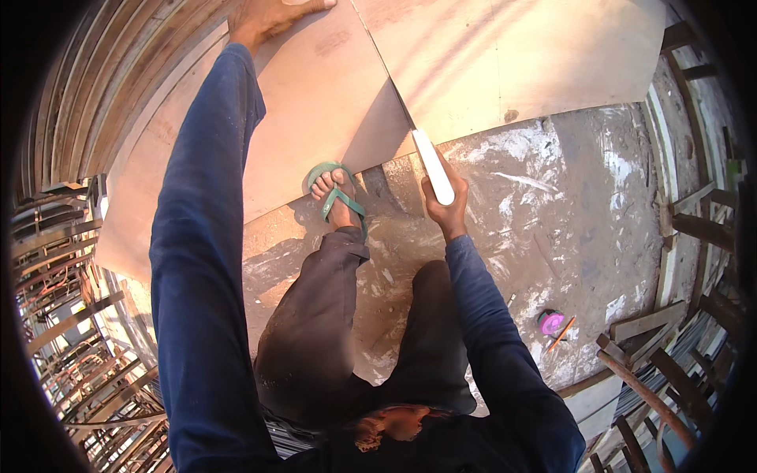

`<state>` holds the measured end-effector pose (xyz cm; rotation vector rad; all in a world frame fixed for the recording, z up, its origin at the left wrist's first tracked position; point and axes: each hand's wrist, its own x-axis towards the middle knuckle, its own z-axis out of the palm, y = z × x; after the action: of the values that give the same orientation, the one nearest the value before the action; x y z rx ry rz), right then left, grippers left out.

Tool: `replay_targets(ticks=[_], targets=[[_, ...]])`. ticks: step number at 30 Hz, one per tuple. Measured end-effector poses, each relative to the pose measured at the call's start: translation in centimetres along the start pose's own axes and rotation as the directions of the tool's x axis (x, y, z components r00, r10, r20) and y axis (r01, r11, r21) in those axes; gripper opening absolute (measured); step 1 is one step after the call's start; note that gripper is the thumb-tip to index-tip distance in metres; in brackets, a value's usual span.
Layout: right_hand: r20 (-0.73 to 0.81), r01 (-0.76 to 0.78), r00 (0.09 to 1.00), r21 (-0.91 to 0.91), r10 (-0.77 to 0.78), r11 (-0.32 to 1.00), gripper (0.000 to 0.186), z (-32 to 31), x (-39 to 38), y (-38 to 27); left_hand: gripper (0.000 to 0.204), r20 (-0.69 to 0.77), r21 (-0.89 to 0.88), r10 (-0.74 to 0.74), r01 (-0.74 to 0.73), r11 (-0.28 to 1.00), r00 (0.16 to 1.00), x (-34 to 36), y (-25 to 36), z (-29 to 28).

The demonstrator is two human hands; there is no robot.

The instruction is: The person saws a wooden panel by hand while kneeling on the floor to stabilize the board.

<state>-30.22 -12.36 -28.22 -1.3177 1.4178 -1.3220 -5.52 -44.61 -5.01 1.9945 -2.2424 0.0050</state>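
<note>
My right hand (446, 197) is wrapped round the white handle of a handsaw (432, 167). The saw's blade runs away from me along a cut line in a large plywood sheet (307, 102); part of the blade or its shadow shows as a dark wedge beside the line. At the top edge my left hand (272, 17) lies on the sheet, left of the cut, with the thumb stretched out and the other fingers partly out of frame. My foot in a green flip-flop (337, 193) presses on the sheet's near edge.
On the stained floor (583, 205) at right lie a pink round object (550, 321), perhaps a tape or chalk reel, and an orange pencil (561, 335). Stacked boards (102, 87) stand at far left. Wooden sticks and frames (654, 394) crowd both sides.
</note>
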Motion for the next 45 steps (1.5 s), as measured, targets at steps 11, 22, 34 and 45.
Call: replay_targets(ticks=[11, 22, 34, 45], targets=[[0.046, -0.280, 0.957, -0.112, 0.286, 0.953, 0.045, -11.9, -19.9, -3.0, 0.105, -0.125, 0.029, -0.004, 0.008, 1.000, 0.992, -4.7, 2.8, -2.2], [-0.032, -0.311, 0.931, -0.591, 0.363, 0.745, 0.065, -26.2, -41.6, -19.5, 0.096, -0.134, 0.020, -0.015, 0.018, 1.000, 0.991, -7.9, 4.9, -4.5], [-0.049, -0.237, 0.933, -0.829, 0.357, 0.506, 0.103, -19.5, -42.0, -0.6, 0.082, -0.122, 0.139, 0.143, -0.126, 0.982, 0.982, -19.2, 7.8, -7.7], [0.046, -0.410, 0.740, -0.760, 0.671, 0.505, 0.037, -19.9, -40.7, 2.2, 0.072, -0.222, 0.147, 0.285, -0.257, 0.955, 0.933, -30.5, 11.4, -6.7]])
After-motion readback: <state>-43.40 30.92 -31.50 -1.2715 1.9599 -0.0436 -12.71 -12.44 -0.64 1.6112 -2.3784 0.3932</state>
